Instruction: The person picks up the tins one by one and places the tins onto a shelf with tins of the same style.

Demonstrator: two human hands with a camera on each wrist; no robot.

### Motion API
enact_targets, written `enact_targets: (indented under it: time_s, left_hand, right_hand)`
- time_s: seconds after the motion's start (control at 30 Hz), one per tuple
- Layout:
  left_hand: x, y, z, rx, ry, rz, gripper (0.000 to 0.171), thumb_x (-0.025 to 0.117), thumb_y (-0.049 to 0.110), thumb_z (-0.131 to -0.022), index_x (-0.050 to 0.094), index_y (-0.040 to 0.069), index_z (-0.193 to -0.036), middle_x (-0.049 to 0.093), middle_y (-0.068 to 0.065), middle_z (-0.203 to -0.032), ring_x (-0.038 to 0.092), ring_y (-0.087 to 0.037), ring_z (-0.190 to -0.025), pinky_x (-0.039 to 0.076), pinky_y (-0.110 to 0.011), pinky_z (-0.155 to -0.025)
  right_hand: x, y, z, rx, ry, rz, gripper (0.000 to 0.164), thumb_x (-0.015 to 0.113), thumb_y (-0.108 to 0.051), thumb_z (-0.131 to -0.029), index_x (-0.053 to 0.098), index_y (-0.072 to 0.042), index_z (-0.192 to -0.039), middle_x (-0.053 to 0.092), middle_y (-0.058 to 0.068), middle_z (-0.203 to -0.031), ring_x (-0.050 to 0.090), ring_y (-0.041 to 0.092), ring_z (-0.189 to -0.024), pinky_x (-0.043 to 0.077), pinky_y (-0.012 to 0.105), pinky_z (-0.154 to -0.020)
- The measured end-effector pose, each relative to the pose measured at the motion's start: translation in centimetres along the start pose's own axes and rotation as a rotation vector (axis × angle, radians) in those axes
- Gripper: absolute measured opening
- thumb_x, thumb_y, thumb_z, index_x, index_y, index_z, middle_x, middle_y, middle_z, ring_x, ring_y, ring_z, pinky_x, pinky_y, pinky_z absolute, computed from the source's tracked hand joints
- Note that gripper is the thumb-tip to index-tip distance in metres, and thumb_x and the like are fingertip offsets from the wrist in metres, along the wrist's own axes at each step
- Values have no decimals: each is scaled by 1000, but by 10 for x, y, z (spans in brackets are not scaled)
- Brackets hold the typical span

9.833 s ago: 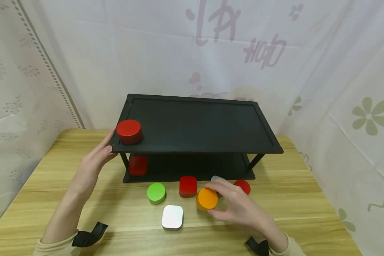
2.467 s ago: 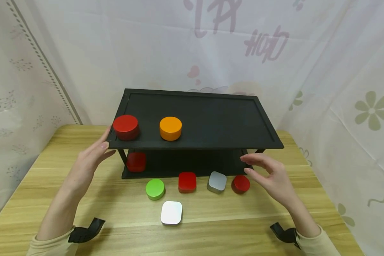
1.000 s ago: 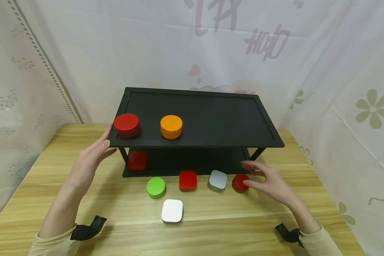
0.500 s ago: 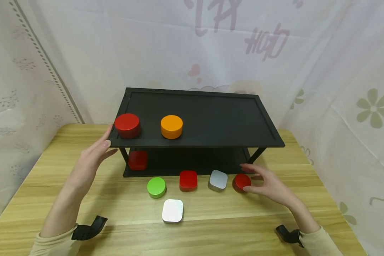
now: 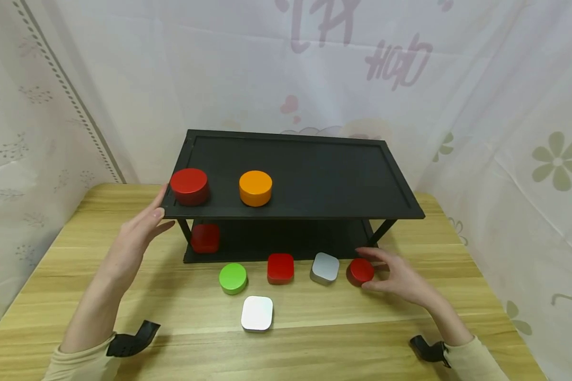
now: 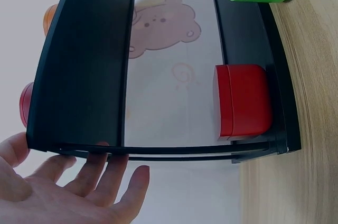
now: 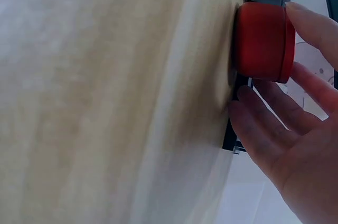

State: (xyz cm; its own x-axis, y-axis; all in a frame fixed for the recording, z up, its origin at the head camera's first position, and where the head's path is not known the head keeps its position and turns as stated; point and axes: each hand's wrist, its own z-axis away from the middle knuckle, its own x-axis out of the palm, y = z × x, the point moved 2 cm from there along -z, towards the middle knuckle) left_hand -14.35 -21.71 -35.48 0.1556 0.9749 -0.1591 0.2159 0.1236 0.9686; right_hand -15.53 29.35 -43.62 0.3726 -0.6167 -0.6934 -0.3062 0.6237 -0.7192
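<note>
My left hand [image 5: 135,235] holds the near left corner of a black two-tier shelf [image 5: 314,174], with its fingers [image 6: 108,179] at the side edge of the upper board. At the shelf's right front, my right hand [image 5: 398,275] pinches a small red round tin [image 5: 360,271] on the table between thumb and index finger; in the right wrist view the thumb tip touches the lid's rim. On the upper board stand a larger red round tin [image 5: 189,186] and an orange round tin [image 5: 255,188]. A red square tin [image 5: 205,238] sits at the left of the lower board.
Before the shelf on the wooden table [image 5: 324,349] lie a green round tin [image 5: 232,278], a red square tin [image 5: 280,269], a grey square tin [image 5: 324,268] and a white square tin [image 5: 257,313]. A patterned cloth [image 5: 248,69] hangs behind.
The orange tin went from the table to the upper board. My right hand then moved over to the small red round tin and closed on it. The left hand stayed at the shelf corner.
</note>
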Motion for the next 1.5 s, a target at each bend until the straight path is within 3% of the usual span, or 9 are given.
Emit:
enact_targets:
  time_s: [0.23,0.63,1.5]
  left_hand:
    - [0,0,0,8,3,20,45,32,25,-104,27,24,-148,17,7,-159,20,-1,-143,37,-9,-98]
    - [1,-1,1,-3,2,4,45,31,26,-104,27,26,-148,14,7,-159,18,-2,-143,37,-8,-97]
    - [0,-1,0,6,0,28,45,32,24,-104,27,25,-149,15,7,-159,18,-2,-144,37,-9,-98]
  right_hand:
    - [2,2,-1,2,17,45,72,82,-28,-72,49,-15,-135,58,-2,-128,60,14,-107,54,34,-90]
    - [3,5,0,16,31,79,65,82,-31,-72,54,-20,-129,61,-4,-123,62,15,-105,53,39,-91]
    - [0,2,5,65,49,40,60,81,-33,-73,53,-29,-125,60,-10,-120,60,12,-105,53,30,-90]
